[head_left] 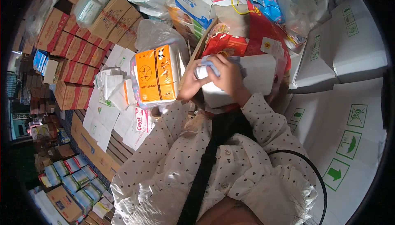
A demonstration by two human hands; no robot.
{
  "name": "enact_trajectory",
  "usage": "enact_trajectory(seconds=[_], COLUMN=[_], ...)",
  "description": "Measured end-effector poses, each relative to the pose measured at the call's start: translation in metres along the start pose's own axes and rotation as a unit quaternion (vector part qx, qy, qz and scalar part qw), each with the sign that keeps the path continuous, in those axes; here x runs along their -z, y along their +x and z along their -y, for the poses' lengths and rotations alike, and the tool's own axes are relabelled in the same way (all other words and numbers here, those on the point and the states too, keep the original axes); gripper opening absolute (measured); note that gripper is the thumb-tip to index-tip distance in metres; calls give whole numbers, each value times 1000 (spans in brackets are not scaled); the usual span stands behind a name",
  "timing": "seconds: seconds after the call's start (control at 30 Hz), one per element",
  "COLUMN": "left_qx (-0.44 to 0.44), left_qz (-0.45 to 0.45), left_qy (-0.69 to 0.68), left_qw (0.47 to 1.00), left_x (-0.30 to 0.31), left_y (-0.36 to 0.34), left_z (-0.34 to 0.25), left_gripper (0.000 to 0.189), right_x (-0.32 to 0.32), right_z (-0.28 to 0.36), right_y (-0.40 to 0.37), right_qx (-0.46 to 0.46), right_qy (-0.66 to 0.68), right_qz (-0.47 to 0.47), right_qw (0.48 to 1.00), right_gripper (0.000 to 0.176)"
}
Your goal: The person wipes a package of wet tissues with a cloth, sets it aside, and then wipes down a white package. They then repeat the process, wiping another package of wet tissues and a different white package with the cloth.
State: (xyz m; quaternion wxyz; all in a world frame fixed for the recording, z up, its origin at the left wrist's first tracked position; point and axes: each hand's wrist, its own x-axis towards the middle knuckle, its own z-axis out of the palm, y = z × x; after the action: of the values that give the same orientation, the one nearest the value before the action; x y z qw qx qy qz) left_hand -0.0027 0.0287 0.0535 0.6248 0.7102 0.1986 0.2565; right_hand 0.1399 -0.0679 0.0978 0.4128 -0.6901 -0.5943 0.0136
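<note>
My right hand [228, 77] is closed round a bunched light-blue cloth [212, 65], part of which sticks out past the fingers. Close against it, my left hand [191, 82] curls around a small white object [201, 72], mostly hidden by fingers and cloth. Beneath both hands lies a white, round-cornered, box-like thing [261, 71]. Behind the hands are red packages [226, 44] inside an open carton. Left of my left hand stands an orange-wrapped pack [154, 75] printed "MINH THANH", set among clear plastic bags.
White cartons [345, 122] with green symbols rise on the right. Stacked red-and-brown cartons [78, 46] fill the far left. Blue-white packs [74, 175] are piled at lower left. A blue plastic bag [263, 1] sits at the back, and a black cable [317, 167] curves beside my right sleeve.
</note>
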Motion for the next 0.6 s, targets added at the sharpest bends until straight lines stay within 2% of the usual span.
enact_trajectory(seconds=[0.03, 0.07, 0.13, 0.27, 0.33, 0.37, 0.43, 0.57, 0.6], left_qx=[1, 43, 96, 65, 84, 83, 71, 95, 68], left_qz=[1, -1, -1, 3, 23, 24, 9, 22, 29], left_qy=[1, -37, -67, 8, -6, -6, -83, -153, -74], left_qw=[1000, 998, 993, 998, 996, 996, 994, 983, 995], left_x=[-3, -7, -12, -18, -21, -23, -26, -29, -26], left_y=[-1, -4, -8, -11, -9, -9, -12, -18, -20], left_z=[-6, -16, -29, -38, -40, -33, -13, -10, -5], left_gripper=[63, 64, 68, 67, 68, 68, 69, 73, 76], right_x=[6, 14, 22, 62, 82, 86, 82, 74, 61], right_z=[-8, -15, -56, -92, -102, -116, -140, -95, -84], right_y=[-2, -7, -27, -47, -52, -57, -65, -50, -48], right_qx=[-14, -48, -35, -113, -178, -179, -187, -199, -188], right_qy=[-12, -60, -59, -90, -136, -137, -207, -181, -188], right_qz=[8, 18, -65, -53, -55, -55, -124, -105, -83], right_qw=[1000, 997, 996, 988, 973, 973, 952, 957, 960], right_gripper=[28, 29, 29, 27, 26, 26, 26, 26, 25])
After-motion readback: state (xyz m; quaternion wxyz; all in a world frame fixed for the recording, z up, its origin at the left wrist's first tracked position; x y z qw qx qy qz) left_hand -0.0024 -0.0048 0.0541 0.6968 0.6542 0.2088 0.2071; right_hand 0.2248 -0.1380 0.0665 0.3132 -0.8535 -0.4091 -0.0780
